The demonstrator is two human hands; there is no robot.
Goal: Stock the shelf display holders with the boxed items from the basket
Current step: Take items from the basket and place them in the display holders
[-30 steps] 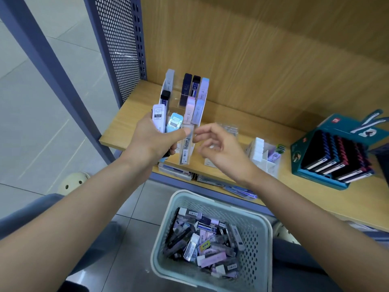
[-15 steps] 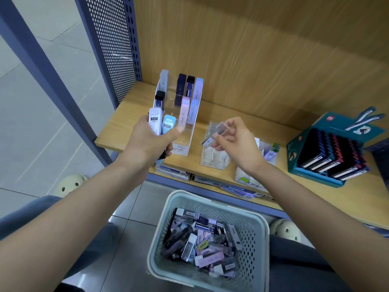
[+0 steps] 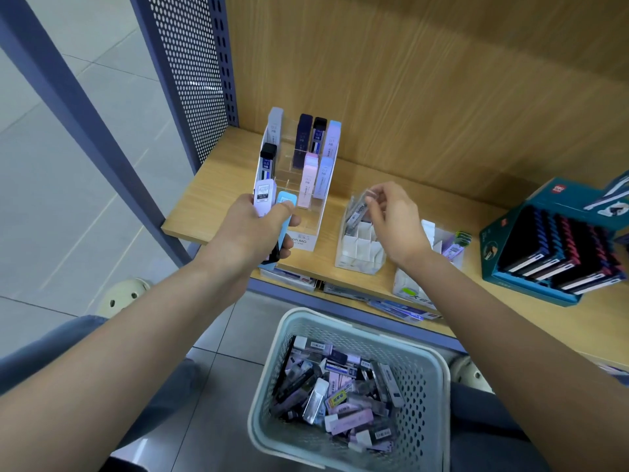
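The right hand pinched a slim grey box between thumb and fingertips. The box was tilted, with its lower end at the rear cells of the clear divided holder on the shelf. The left hand was curled around a small bundle of boxes, among them a lilac box and a light-blue box, just in front of the partly filled tiered holder. Many more boxes lay in the basket below.

The step in hand was, in my judgement, seating the grey box in its cell. To do it well, the box should be turned upright before release, so that it slides between the white dividers and does not rest on top of one. The holder looked light, so a straight downward push seemed safer than a sideways one, which could shift it. The left hand should hold its bundle away from the tiered holder, because a knock could tip the standing boxes.
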